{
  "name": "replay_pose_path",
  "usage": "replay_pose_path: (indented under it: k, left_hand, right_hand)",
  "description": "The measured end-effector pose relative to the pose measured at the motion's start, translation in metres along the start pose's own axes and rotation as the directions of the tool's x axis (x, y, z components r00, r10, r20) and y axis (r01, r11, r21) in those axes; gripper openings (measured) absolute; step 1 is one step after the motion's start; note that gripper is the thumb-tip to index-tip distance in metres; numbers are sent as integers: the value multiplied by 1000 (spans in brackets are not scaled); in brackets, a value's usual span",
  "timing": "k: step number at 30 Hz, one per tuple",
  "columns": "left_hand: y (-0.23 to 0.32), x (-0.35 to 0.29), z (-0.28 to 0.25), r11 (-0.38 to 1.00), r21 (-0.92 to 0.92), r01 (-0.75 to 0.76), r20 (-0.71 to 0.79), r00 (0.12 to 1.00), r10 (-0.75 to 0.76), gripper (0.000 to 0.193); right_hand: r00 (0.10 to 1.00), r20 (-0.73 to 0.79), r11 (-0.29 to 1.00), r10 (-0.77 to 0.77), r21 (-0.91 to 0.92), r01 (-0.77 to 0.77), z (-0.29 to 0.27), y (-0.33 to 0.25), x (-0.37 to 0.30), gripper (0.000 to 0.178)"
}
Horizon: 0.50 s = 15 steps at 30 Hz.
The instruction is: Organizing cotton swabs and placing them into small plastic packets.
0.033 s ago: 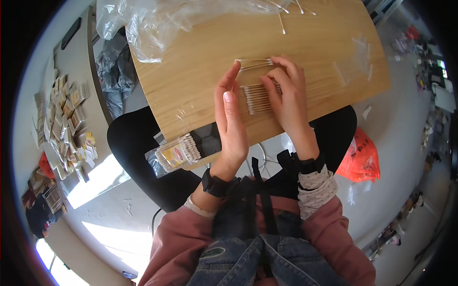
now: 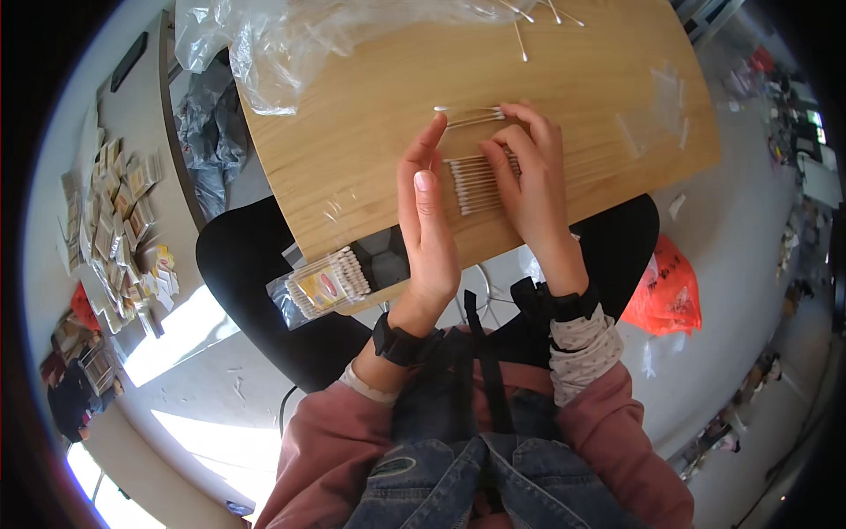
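A row of white-tipped cotton swabs (image 2: 476,187) lies side by side on the wooden table. My right hand (image 2: 533,167) bends over its right end, thumb and fingers curled against the swabs and hiding their far tips. Its index finger reaches the right ends of a few separate cotton swabs (image 2: 471,116) just beyond the row. My left hand (image 2: 427,207) stands on edge at the left of the row, fingers straight and thumb raised. Its fingertips are close to the left ends of the separate swabs; whether they touch, I cannot tell.
A packed bundle of cotton swabs (image 2: 326,282) sits at the table's near left corner. Clear plastic bags (image 2: 273,53) cover the far left, with loose swabs (image 2: 522,40) at the far edge. Many small packs (image 2: 115,220) pile on a left-hand surface. A red bag (image 2: 665,286) stands at right.
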<state>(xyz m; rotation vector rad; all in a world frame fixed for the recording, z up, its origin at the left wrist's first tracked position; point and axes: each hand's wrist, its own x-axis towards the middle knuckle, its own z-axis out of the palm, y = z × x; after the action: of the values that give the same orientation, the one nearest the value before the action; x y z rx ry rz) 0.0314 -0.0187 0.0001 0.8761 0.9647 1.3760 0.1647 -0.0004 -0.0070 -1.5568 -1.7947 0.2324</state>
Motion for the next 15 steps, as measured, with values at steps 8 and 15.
replay_pose_path:
  k: [8, 15]
  left_hand:
    - [2, -5, 7, 1000, 11, 8, -10, 1000, -7, 64]
    - [8, -14, 0, 997, -45, 62, -21, 998, -63, 61]
  right_hand:
    - [998, -57, 967, 2, -256, -16, 21, 0, 3, 31]
    - [991, 131, 984, -33, -168, 55, 30, -20, 1, 55]
